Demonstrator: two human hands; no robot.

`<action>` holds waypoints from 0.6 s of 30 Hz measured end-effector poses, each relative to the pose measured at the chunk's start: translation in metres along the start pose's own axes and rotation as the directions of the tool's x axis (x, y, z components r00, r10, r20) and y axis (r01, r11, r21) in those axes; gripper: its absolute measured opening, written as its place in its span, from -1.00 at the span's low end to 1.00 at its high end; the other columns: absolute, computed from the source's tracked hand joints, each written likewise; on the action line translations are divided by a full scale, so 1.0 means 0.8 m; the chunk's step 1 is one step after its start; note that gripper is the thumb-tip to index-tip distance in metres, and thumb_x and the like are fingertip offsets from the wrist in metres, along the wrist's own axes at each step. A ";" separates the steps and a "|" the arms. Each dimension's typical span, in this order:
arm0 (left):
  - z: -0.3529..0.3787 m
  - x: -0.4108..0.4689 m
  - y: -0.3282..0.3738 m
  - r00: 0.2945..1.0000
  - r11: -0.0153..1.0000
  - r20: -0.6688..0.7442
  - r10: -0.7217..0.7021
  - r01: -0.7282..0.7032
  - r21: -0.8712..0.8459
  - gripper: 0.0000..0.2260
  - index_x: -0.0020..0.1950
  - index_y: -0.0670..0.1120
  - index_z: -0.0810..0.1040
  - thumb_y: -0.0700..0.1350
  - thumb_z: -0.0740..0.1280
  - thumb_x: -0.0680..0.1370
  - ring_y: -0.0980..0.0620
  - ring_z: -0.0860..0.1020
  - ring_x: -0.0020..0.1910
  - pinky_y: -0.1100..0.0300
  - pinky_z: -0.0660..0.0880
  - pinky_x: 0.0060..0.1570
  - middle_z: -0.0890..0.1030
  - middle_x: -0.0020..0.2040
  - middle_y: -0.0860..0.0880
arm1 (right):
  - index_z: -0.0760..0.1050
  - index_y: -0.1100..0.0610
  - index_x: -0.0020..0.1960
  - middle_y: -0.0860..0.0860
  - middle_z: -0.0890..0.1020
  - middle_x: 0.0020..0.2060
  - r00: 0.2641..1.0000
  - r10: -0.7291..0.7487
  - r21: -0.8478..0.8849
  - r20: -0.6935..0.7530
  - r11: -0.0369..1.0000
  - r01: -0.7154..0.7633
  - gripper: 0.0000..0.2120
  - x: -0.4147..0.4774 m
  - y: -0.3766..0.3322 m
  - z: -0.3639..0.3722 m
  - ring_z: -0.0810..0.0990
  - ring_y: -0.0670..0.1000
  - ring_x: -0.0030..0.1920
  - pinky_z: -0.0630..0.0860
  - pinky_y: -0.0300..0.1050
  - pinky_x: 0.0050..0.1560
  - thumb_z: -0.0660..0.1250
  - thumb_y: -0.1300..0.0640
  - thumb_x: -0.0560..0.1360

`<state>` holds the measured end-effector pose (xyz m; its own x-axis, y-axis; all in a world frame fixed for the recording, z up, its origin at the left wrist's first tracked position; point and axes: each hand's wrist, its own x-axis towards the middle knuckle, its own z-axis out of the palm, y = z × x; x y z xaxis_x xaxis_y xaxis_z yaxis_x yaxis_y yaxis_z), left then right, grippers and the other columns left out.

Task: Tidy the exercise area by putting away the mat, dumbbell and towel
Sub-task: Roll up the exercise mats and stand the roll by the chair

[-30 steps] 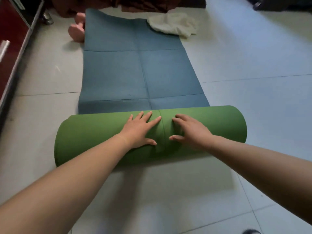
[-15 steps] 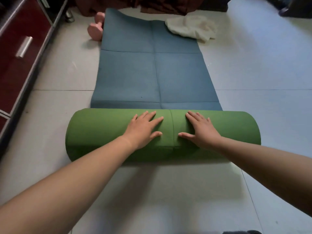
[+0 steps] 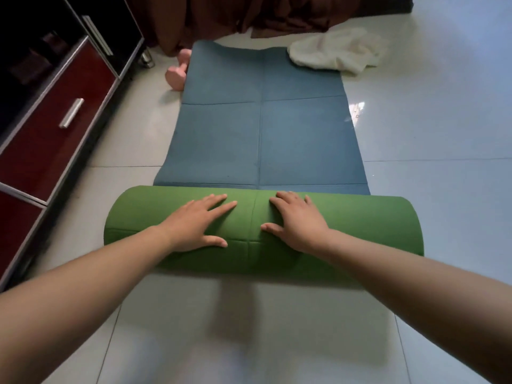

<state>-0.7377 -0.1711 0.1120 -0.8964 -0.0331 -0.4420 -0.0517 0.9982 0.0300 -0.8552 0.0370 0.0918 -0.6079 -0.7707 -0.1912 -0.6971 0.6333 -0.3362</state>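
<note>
Mat (image 3: 360,225) lies on the floor (image 3: 432,151), its near part rolled into a green cylinder, its far part flat and blue. The roll's long axis runs left to right across my view. The flat length points away toward the towel (image 3: 335,51) and dumbbell (image 3: 177,76).

My left hand (image 3: 194,225) and right hand (image 3: 299,223) rest flat on top of the roll, fingers straight, gripping nothing.

Recommendation: push evenly with both palms so the roll ends finish flush. The towel overlaps the far right corner, so I would clear it first.
</note>
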 end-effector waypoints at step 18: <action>-0.032 0.046 0.001 0.987 0.992 0.122 0.108 -0.116 0.053 0.24 0.53 0.01 -0.23 0.65 -0.05 0.00 -0.04 -0.03 0.52 0.12 -0.02 0.48 -0.10 0.56 0.00 | 0.02 0.06 0.51 0.03 0.08 0.51 0.999 0.044 -0.103 0.025 0.994 -0.042 -0.22 -0.047 0.030 -0.018 0.01 0.08 0.50 -0.02 0.15 0.45 0.20 -0.30 0.46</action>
<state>-0.7818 -0.1724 0.1188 -0.8362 0.0816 -0.5423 0.0759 0.9966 0.0330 -0.8541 0.0822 0.1043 -0.6287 -0.7433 -0.2286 -0.7068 0.6688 -0.2307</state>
